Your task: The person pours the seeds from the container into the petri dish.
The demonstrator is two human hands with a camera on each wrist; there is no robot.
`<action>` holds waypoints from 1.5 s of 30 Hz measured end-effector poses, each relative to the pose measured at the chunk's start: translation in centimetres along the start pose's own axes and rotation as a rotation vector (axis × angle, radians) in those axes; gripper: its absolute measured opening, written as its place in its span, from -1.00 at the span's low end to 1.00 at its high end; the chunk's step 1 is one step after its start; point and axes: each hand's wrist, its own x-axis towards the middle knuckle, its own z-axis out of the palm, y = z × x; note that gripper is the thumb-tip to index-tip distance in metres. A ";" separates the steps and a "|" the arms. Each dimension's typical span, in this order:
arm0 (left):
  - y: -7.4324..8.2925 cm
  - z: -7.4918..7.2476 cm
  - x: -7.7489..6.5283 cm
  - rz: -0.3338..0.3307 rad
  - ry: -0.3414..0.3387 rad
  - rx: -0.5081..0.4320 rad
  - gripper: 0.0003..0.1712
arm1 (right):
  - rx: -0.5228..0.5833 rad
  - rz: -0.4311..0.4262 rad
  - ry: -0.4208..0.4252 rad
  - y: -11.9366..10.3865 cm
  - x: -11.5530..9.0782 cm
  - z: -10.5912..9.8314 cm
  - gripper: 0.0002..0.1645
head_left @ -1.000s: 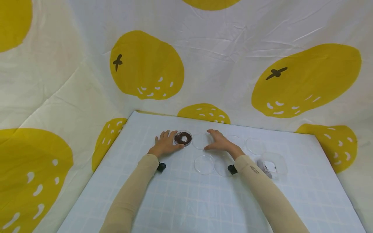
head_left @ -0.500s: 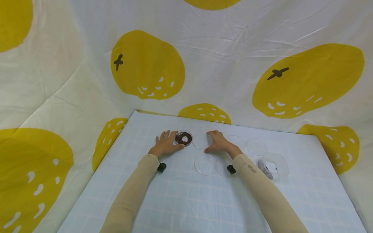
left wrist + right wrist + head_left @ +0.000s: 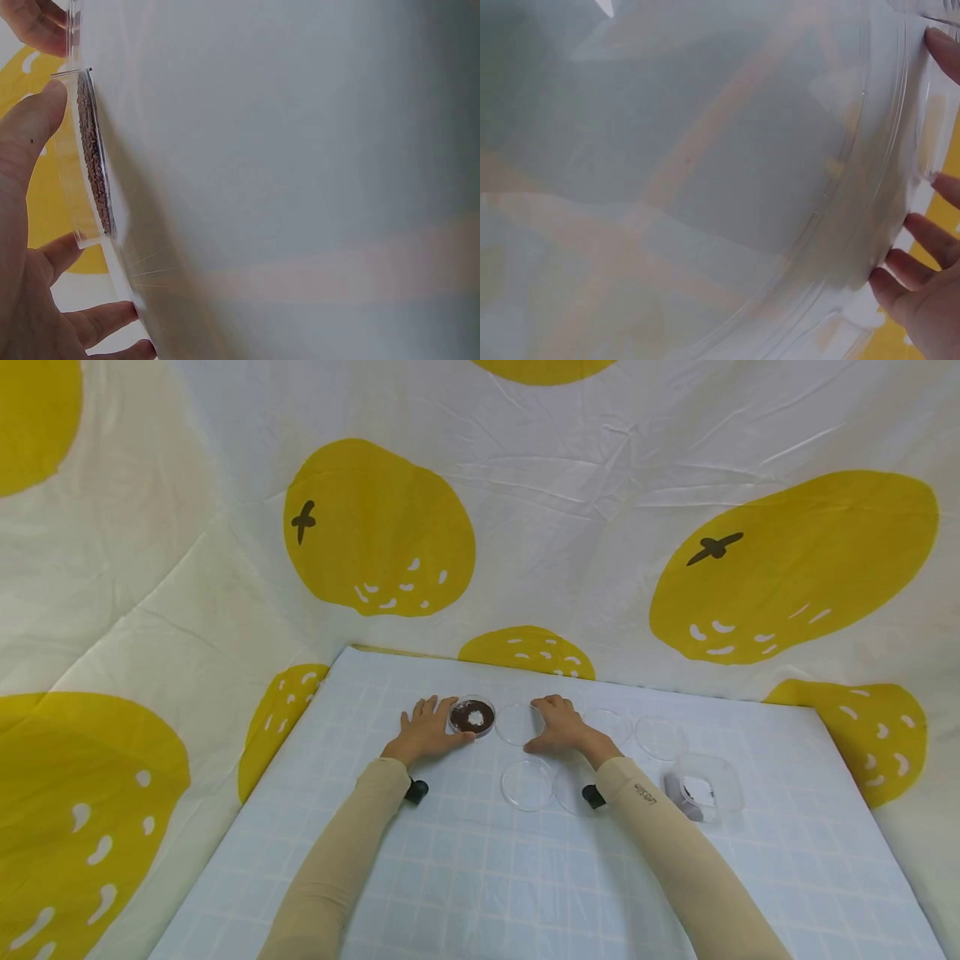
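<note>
In the head view my left hand (image 3: 427, 733) holds a petri dish (image 3: 459, 718) of dark brown granules with a small white heap in the middle. Thumb and index finger span its rim, and the other fingers spread onto the table beside it. From the left wrist view the same dish (image 3: 94, 157) appears edge-on, with the thumb against its wall. My right hand (image 3: 561, 727) grips a clear, empty-looking petri dish (image 3: 516, 725) just right of the filled one. In the right wrist view its thumb and index finger stand at opposite sides of that dish (image 3: 930, 135).
Two clear round dishes or lids, one (image 3: 527, 785) nearer me and another (image 3: 572, 789) by the right wrist, lie in front. More clear round pieces (image 3: 660, 737) lie right of the right hand. Further right sits a clear square tub (image 3: 726, 785) with something white and grey.
Both hands stay at their dishes. The right forearm has shifted very slightly left; the dishes have kept their places.
</note>
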 end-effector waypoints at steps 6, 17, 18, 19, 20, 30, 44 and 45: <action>0.1 0.0 0.0 -0.007 -0.006 0.005 0.03 | 0.005 0.007 -0.001 0.0 0.0 0.0 0.09; 0.1 -0.1 0.0 -0.003 -0.003 0.003 0.03 | 0.076 -0.025 0.008 0.2 -0.1 -0.4 0.12; 0.1 -0.1 -0.1 -0.001 -0.003 0.000 0.03 | 0.080 -0.033 0.015 0.3 -0.1 -0.3 0.12; 0.1 -0.1 -0.1 0.000 -0.002 -0.003 0.03 | 0.085 -0.040 0.021 0.3 -0.1 -0.3 0.12; 0.1 -0.1 -0.1 0.001 -0.003 -0.005 0.03 | 0.090 -0.045 0.026 0.3 -0.1 -0.3 0.12; -0.1 0.0 0.1 -0.001 -0.006 0.000 0.04 | 0.116 -0.123 0.069 0.3 -0.4 -0.7 0.11; -0.1 -0.1 0.1 -0.011 -0.014 0.001 0.06 | 0.163 -0.135 0.082 -0.5 -0.4 -1.1 0.12; 0.0 -0.1 0.1 -0.011 -0.015 0.000 0.06 | 0.164 -0.137 0.087 -0.6 -0.4 -1.1 0.12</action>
